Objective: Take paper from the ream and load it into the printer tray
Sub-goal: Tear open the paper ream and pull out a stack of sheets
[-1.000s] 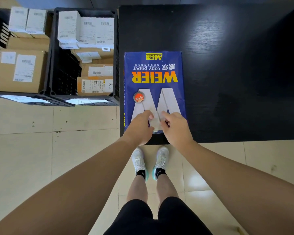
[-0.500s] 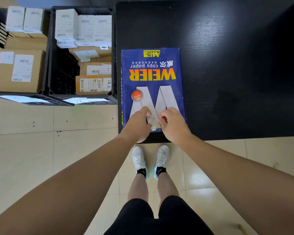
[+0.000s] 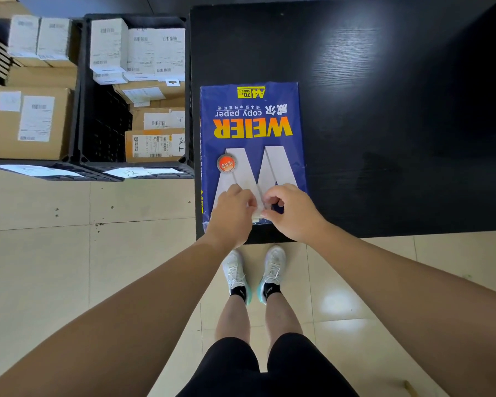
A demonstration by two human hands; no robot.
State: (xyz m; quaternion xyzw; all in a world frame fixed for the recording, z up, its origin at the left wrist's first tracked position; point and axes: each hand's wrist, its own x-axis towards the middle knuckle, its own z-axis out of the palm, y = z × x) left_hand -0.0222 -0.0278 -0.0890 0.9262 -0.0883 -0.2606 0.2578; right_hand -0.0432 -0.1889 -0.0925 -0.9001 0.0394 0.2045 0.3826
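Note:
A blue "WEIER copy paper" ream (image 3: 251,133) lies flat on the black table (image 3: 384,110), near its front left corner, print upside down to me. My left hand (image 3: 232,213) and my right hand (image 3: 291,213) sit side by side at the ream's near end, fingers pinched on the wrapper there. A small strip of white paper edge shows between the two hands. No printer or tray is in view.
Two black plastic crates (image 3: 83,116) full of cardboard boxes and white labelled packages stand on the floor left of the table. Beige floor tiles (image 3: 69,253) lie in front. My legs and white shoes are just below the table's front edge.
The hands stay at the ream's near end. The fingers have curled tighter into a pinch on the wrapper and a bit of white paper edge shows between them.

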